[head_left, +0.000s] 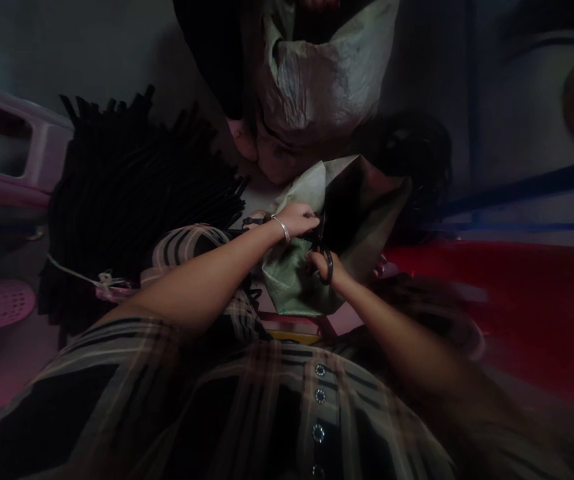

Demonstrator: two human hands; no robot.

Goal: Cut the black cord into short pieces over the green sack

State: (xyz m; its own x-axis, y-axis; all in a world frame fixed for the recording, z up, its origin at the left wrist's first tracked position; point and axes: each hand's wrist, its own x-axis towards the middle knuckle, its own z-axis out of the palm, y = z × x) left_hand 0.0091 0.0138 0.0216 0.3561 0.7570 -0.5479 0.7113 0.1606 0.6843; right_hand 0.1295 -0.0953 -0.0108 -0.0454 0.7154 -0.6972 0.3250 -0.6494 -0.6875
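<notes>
Left hand [297,220] is near right hand [323,265] at the open sack [291,283]

You have two grips in view, left grip [297,219] and right grip [319,263], with one bracelet [285,229] by the first and one black ring [329,268] by the second. Count two sacks: a nearer sack [294,283] and a farther sack [321,87]. There is one black bundle [111,187], its strips [157,200] too many for you to count, and one pale tie [109,279]. Four buttons [320,396] show down your shirt [247,393], the lowest cut off.
</notes>
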